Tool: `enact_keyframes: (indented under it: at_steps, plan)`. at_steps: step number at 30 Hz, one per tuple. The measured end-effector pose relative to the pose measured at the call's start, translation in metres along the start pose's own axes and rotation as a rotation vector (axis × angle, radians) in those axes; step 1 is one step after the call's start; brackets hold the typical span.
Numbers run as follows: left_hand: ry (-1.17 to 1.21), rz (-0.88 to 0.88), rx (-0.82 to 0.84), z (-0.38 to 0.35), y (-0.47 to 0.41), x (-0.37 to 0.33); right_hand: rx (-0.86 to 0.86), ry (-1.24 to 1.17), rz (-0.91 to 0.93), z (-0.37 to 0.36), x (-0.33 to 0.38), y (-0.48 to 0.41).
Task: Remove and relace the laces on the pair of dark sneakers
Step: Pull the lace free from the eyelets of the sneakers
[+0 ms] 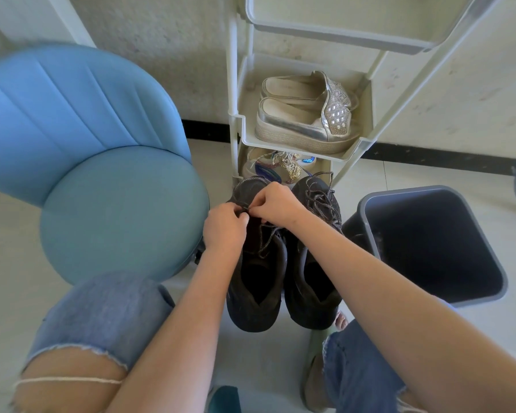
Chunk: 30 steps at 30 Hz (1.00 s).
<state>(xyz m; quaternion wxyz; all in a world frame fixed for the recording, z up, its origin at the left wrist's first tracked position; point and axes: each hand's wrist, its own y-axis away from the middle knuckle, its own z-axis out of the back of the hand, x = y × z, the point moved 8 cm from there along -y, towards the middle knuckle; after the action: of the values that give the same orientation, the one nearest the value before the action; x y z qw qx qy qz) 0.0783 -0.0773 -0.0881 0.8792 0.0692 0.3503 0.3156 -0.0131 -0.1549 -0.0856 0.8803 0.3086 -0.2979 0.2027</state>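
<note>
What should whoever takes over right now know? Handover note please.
Left hand: pinches the lace at the eyelets of the sneaker beside the blue chair.
Right hand: pinches the same lace.
Both shoes stand side by side on the floor, toes toward the shoe rack.
Done: unclear; this lace is only partly threaded. The second sneaker, beside the bin, carries a loose lace, untied.
Left: finish this lace, then check the second.

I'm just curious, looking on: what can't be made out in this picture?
Head view only.
Eyelets of the left sneaker: covered by the left hand and right hand.
Shoes low in the rack: mostly hidden by the shelf above.
Inside the bin: too dark to tell contents.
</note>
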Motion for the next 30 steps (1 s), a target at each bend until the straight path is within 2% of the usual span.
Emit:
enact_keyframes:
  at_steps: [4,9,16,25,30]
  plan:
    - [0.146,0.042,-0.001,-0.001,-0.001,0.009,-0.010,0.027,-0.022,-0.002,0.000,0.001]
    - [0.205,0.090,0.000,-0.006,-0.004,0.018,-0.028,0.087,-0.065,-0.009,-0.004,-0.001]
    - [0.185,0.087,-0.022,-0.008,-0.006,0.018,-0.060,0.270,-0.047,-0.016,0.006,0.005]
    - [0.133,0.064,0.002,-0.010,-0.005,0.015,-0.114,0.148,-0.120,-0.014,0.001,0.009]
    - [0.132,0.063,0.000,-0.012,-0.004,0.014,-0.084,0.292,-0.081,-0.014,0.012,0.012]
